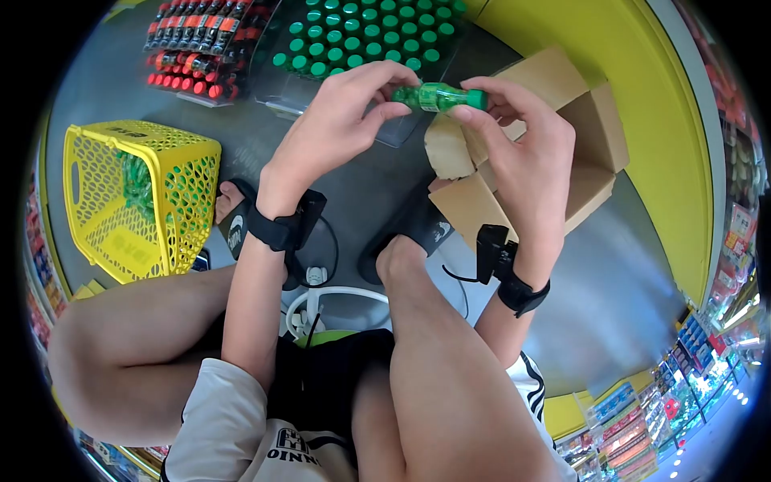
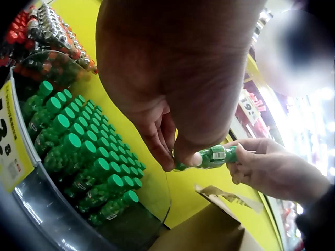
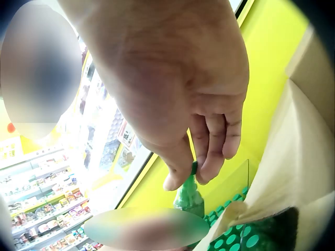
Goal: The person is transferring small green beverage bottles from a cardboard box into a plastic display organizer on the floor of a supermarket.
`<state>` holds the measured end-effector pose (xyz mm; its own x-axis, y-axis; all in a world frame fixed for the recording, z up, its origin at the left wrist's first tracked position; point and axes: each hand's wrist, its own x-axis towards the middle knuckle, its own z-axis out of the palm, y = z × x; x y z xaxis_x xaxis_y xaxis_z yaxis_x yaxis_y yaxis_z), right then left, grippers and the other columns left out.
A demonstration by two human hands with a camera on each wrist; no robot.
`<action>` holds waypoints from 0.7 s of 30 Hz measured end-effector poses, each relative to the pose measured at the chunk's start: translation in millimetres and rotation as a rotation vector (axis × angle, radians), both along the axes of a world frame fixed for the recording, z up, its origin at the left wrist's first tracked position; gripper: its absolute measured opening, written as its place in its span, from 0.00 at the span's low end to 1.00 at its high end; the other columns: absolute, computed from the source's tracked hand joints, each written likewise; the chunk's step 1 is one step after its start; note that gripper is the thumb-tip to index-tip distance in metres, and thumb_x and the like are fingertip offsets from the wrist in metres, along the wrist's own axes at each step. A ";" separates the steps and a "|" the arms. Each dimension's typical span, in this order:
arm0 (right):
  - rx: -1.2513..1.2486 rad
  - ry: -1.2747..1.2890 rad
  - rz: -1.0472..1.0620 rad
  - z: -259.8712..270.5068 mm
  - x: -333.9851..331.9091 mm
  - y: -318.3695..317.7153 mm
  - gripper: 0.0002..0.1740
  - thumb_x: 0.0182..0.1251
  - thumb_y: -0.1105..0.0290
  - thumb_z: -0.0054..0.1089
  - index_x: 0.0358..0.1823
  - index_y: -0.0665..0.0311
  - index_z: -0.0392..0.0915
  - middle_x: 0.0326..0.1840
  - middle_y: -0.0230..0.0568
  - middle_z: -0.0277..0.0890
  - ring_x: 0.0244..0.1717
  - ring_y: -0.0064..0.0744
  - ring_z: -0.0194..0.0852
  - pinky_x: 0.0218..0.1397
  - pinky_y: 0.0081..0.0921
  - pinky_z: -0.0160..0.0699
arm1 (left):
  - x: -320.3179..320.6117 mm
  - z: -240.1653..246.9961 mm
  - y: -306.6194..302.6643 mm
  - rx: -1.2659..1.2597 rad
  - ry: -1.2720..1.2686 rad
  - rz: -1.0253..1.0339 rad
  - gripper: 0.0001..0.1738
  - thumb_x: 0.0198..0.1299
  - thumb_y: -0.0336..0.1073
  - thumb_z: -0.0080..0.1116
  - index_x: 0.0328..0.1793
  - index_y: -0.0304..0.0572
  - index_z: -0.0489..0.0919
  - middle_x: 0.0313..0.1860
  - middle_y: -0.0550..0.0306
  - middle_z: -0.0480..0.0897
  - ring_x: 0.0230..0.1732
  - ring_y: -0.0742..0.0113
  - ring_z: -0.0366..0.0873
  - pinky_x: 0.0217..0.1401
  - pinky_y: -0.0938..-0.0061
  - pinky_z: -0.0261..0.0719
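A small green bottle (image 1: pixel 438 97) with a green cap lies nearly level between both hands, above the floor. My left hand (image 1: pixel 337 116) pinches its base end between thumb and fingers. At the other end, my right hand (image 1: pixel 532 136) pinches the bottle by its cap, thumb on the near side. The right wrist view shows the bottle's neck (image 3: pixel 188 196) below the thumb and fingertips, its lower part hidden by a blurred patch. A pale label (image 2: pixel 218 155) shows on the bottle in the left wrist view.
An open cardboard box (image 1: pixel 598 132) stands under the right hand. Beyond the hands is a clear-walled display of green-capped bottles (image 1: pixel 353 36), beside dark bottles with red caps (image 1: pixel 189 80). A yellow basket (image 1: pixel 181 153) holding green items stands at left.
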<state>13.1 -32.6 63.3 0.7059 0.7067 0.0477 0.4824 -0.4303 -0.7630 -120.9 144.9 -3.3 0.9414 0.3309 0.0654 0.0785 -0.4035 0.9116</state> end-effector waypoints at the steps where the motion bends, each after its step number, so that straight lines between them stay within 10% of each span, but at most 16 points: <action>1: 0.001 -0.046 0.031 -0.9 -2.9 6.7 0.13 0.64 0.71 0.78 0.50 0.64 0.90 0.32 0.45 0.84 0.32 0.42 0.84 0.39 0.37 0.83 | -2.6 -3.3 3.9 0.000 0.000 0.004 0.20 0.64 0.21 0.71 0.62 0.34 0.83 0.48 0.50 0.88 0.48 0.58 0.89 0.54 0.64 0.87; 21: -0.182 -0.136 0.097 -64.3 -47.4 72.1 0.09 0.66 0.71 0.74 0.43 0.68 0.86 0.39 0.50 0.85 0.43 0.57 0.88 0.45 0.50 0.87 | -38.3 -46.6 17.4 0.363 0.223 0.148 0.15 0.64 0.33 0.73 0.54 0.35 0.89 0.42 0.43 0.86 0.46 0.44 0.86 0.47 0.57 0.85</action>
<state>-34.3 39.6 -1.1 0.6299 0.7767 0.0027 0.6210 -0.5015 -0.6024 -159.2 162.2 -49.9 0.8901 0.4558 0.0030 0.3375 -0.6636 0.6676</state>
